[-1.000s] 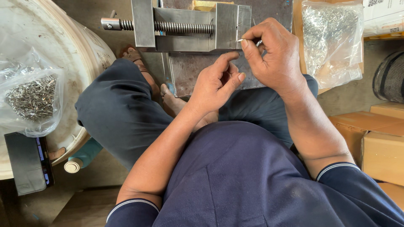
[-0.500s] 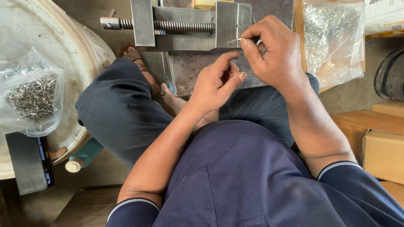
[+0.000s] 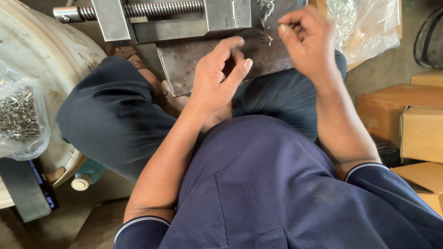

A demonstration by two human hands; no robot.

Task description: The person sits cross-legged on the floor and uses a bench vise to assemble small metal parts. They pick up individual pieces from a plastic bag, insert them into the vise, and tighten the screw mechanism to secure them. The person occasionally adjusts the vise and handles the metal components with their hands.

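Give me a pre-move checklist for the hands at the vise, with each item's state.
1. Right hand over the small metal pieces on the steel plate: ok.
2. Right hand holding a piece: cannot tell, fingertips are curled together.
3. Left hand resting on the plate's near edge: ok.
4. Left hand gripping anything: cannot tell.
5. Vise jaws clear of both hands: ok.
6. Bag of metal parts within view at the left: ok.
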